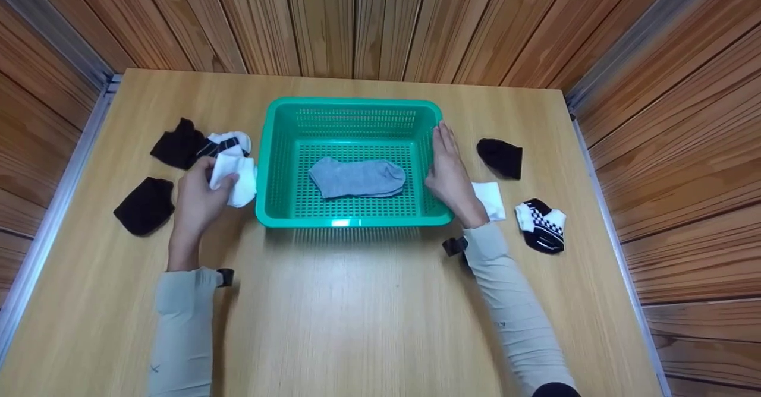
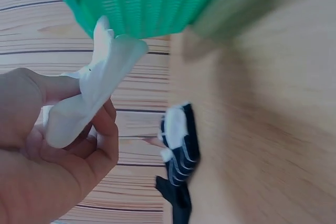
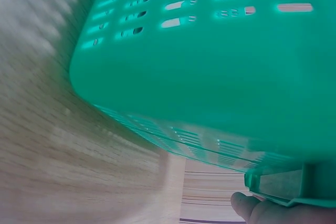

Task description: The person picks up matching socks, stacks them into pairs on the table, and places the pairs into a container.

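My left hand (image 1: 201, 194) pinches a white sock (image 1: 242, 180) between thumb and fingers, just outside the left rim of a green plastic basket (image 1: 357, 221). In the left wrist view the white sock (image 2: 94, 87) hangs folded from the fingertips beside the basket's wall (image 2: 152, 3). A grey sock (image 1: 357, 178) lies flat on the basket floor. My right hand (image 1: 449, 174) rests with extended fingers against the basket's right side. The right wrist view shows the basket wall (image 3: 199, 93) up close and a fingertip (image 3: 244, 205) at its rim.
Left of the basket lie two black socks (image 1: 178, 144) (image 1: 144, 207) and a black-and-white sock (image 1: 229, 141). On the right are a black sock (image 1: 500, 158), a checkered black-and-white sock (image 1: 541, 226) and a white sock (image 1: 490, 201) partly behind my right hand. Wood-plank walls (image 1: 386, 22) border the table.
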A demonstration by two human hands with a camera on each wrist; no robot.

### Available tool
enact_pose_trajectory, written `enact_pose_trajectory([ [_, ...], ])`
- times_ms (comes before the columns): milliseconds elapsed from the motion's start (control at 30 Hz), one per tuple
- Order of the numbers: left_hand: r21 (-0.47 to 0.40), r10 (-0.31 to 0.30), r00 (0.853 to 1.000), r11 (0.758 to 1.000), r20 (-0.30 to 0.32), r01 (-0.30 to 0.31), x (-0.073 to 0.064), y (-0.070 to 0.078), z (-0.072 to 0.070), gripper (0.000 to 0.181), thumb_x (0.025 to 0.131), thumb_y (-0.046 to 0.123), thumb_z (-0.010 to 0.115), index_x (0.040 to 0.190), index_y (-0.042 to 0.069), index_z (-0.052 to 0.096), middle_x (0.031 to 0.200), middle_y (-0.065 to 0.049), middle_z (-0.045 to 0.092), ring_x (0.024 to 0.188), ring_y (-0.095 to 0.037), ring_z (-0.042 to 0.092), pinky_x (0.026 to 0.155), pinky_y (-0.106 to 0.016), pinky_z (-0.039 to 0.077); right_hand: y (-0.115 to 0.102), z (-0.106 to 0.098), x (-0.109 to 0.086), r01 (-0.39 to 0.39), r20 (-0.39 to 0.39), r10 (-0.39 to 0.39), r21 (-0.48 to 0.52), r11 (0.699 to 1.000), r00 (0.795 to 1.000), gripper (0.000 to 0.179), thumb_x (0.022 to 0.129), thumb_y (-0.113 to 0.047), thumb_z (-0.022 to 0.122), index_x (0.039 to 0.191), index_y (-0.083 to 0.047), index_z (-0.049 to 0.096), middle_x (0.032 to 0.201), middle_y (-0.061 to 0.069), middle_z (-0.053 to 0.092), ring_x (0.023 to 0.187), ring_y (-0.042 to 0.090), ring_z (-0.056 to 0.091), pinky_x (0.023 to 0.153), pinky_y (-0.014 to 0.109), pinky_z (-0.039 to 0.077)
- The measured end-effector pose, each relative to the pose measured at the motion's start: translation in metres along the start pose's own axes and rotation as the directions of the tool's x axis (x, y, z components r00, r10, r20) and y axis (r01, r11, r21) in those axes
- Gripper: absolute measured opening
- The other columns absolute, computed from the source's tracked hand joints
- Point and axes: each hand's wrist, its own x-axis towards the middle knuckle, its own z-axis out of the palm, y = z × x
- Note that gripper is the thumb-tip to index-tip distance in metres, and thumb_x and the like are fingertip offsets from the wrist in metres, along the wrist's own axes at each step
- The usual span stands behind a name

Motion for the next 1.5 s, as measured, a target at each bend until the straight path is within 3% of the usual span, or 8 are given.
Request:
enact_pose_trajectory([
  [367, -0.022, 0.067, 0.997, 0.997, -0.023, -0.068, -0.02, 0.03, -0.001, 0.041, 0.105, 0.018, 0.063, 0.138, -0.003, 0.053, 0.147, -0.026, 0.058, 0.126, -0.04, 0.059, 0.111, -0.063, 0.048, -0.001, -0.001, -0.001, 0.004, -0.016, -0.004, -0.012, 1.0, 1.0, 0.075, 0.098, 0.015, 0.044, 0.166, 0.002, 0.016, 0.178, 0.017, 0.005, 0.166, 0.034, 0.006, 0.134, 0.047, 0.015],
  [567, -0.043, 0.124, 0.991, 0.991, -0.046, -0.126, -0.03, 0.039, 0.0, 0.037, 0.103, 0.013, 0.066, 0.133, -0.005, 0.056, 0.145, -0.026, 0.059, 0.125, -0.04, 0.061, 0.11, -0.064, 0.049, 0.0, 0.0, 0.0, 0.01, -0.019, -0.01, -0.013, 1.0, 1.0, 0.075, 0.098, 0.015, 0.045, 0.166, 0.002, 0.016, 0.178, 0.017, 0.006, 0.166, 0.035, 0.007, 0.133, 0.048, 0.016],
  [800, -0.066, 0.166, 0.985, 0.983, -0.041, -0.169, -0.041, 0.045, 0.003, 0.037, 0.103, 0.016, 0.066, 0.132, -0.006, 0.056, 0.139, -0.024, 0.063, 0.117, -0.034, 0.064, 0.104, -0.056, 0.053, 0.0, 0.001, 0.0, 0.029, -0.038, -0.029, 0.005, 1.0, 0.999, 0.076, 0.094, 0.018, 0.043, 0.164, 0.005, 0.018, 0.177, 0.02, 0.008, 0.165, 0.04, 0.01, 0.133, 0.05, 0.018],
  [967, -0.066, 0.171, 0.985, 0.983, -0.021, -0.172, -0.05, 0.047, 0.005, 0.038, 0.104, 0.018, 0.065, 0.133, -0.004, 0.055, 0.139, -0.022, 0.065, 0.115, -0.031, 0.064, 0.103, -0.052, 0.054, 0.0, 0.001, -0.001, 0.011, -0.049, -0.01, 0.03, 0.999, 0.999, 0.07, 0.1, 0.009, 0.048, 0.165, 0.003, 0.021, 0.178, 0.017, 0.01, 0.165, 0.036, 0.01, 0.132, 0.051, 0.021],
  [1100, -0.112, 0.16, 0.987, 0.981, -0.011, -0.16, -0.057, 0.049, 0.009, 0.037, 0.104, 0.016, 0.065, 0.133, -0.004, 0.055, 0.14, -0.021, 0.064, 0.118, -0.031, 0.063, 0.105, -0.052, 0.054, 0.0, 0.001, -0.002, 0.01, -0.097, -0.003, 0.072, 0.997, 0.995, 0.063, 0.104, -0.003, 0.054, 0.162, 0.003, 0.03, 0.176, 0.018, 0.019, 0.165, 0.035, 0.016, 0.131, 0.052, 0.024],
  [1333, -0.182, 0.134, 0.989, 0.976, 0.067, -0.12, -0.068, 0.055, 0.023, 0.039, 0.104, 0.02, 0.066, 0.136, 0.0, 0.056, 0.139, -0.016, 0.064, 0.119, -0.025, 0.062, 0.093, -0.016, 0.052, -0.002, -0.008, -0.015, 0.0, -0.173, 0.021, 0.12, 0.993, 0.985, 0.049, 0.105, -0.013, 0.056, 0.15, 0.004, 0.049, 0.166, 0.024, 0.038, 0.156, 0.04, 0.034, 0.129, 0.055, 0.028],
  [1500, -0.215, 0.144, 0.981, 0.97, 0.131, -0.114, -0.074, 0.061, 0.034, 0.037, 0.104, 0.02, 0.066, 0.135, 0.003, 0.058, 0.134, -0.014, 0.066, 0.112, -0.023, 0.063, 0.089, -0.017, 0.054, -0.01, -0.009, -0.032, 0.009, -0.204, 0.026, 0.171, 0.985, 0.979, 0.039, 0.105, -0.014, 0.059, 0.141, 0.002, 0.06, 0.157, 0.021, 0.049, 0.149, 0.038, 0.043, 0.126, 0.054, 0.034],
])
